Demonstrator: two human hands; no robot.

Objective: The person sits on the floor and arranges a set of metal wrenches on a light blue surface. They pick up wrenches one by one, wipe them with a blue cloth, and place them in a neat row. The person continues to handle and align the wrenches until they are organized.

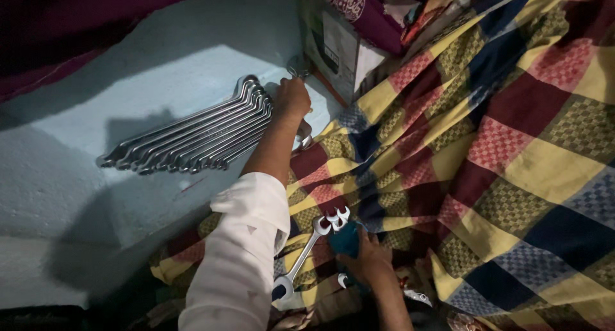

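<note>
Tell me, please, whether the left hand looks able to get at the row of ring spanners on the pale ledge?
Probably yes: the left hand is already at the ledge, beside the near end of the row of ring spanners, with nothing between them. It seems to grip another spanner, though.

Setting: a home room used as a makeshift tool corner. Evidence: row of ring spanners [192, 135] laid on a pale blue ledge [96, 177], checked cotton blanket [500, 151] spread alongside, cardboard box [336, 46] against the wall, dim light.
</note>
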